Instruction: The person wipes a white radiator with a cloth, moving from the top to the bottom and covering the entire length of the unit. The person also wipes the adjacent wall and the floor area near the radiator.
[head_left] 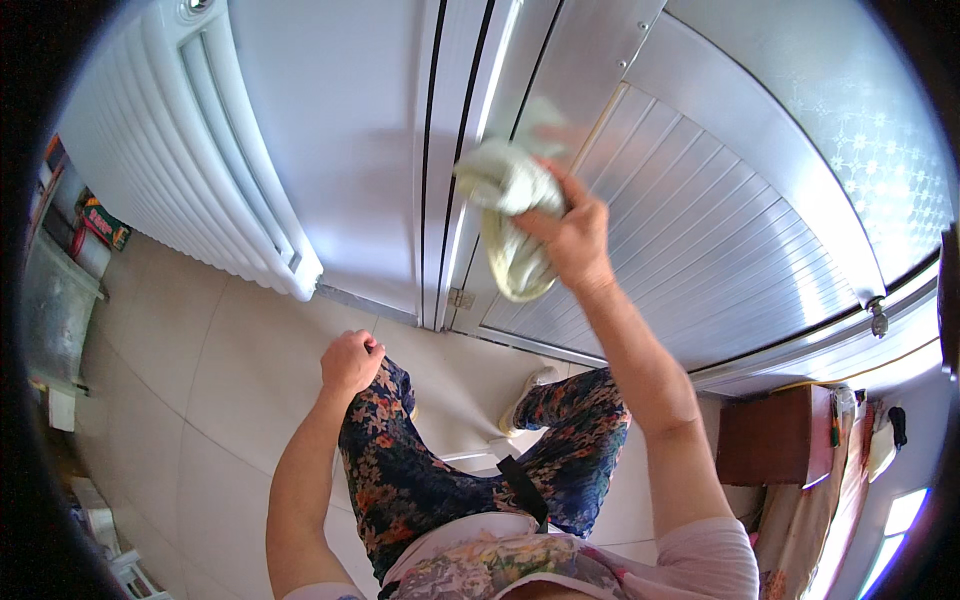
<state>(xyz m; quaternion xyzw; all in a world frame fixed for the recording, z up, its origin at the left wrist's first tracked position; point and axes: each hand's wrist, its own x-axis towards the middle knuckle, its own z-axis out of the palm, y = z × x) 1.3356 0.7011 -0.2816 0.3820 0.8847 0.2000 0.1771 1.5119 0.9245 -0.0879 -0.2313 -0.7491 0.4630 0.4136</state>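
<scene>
My right hand (570, 232) is closed on a pale green-white cloth (510, 190), bunched up with a fold hanging below. It is in front of the hinge side of a silver metal door (690, 200), near the white door frame (455, 180). The cloth's upper part is blurred, and I cannot tell whether it touches the door. My left hand (352, 362) rests by my left knee in a loose fist, with nothing visible in it.
A white ribbed radiator (190, 150) stands left of the frame. The door has a knob (879, 318) at its far right, a hinge (461, 298) low down. A reddish-brown wooden box (765, 440) stands at right. Shelving (60, 300) with items lines the left. Pale tiles (220, 350) cover the floor.
</scene>
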